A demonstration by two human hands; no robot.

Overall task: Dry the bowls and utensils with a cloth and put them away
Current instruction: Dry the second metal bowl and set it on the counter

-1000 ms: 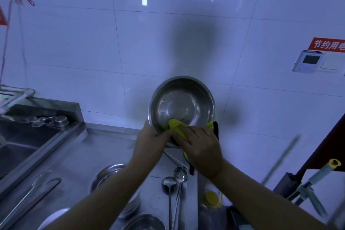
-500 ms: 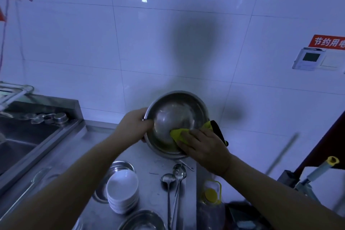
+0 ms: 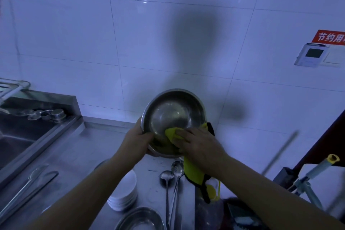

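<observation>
Bowl [image 3: 174,117], steel, held tilted mid-frame above a stainless tabletop [image 3: 78,147] against a white tiled wall [image 3: 93,43], sink [image 3: 16,136] at left edge; inside is shiny, smeared, rim facing the camera. Left hand [image 3: 139,141] grips its lower-left rim, right hand [image 3: 198,145] presses a yellow cloth [image 3: 172,132] into the lower inside, cloth tail hanging below. On the tabletop below: stacked white bowls [image 3: 124,192], two ladles [image 3: 171,175], another steel bowl [image 3: 140,219] at bottom edge.
</observation>
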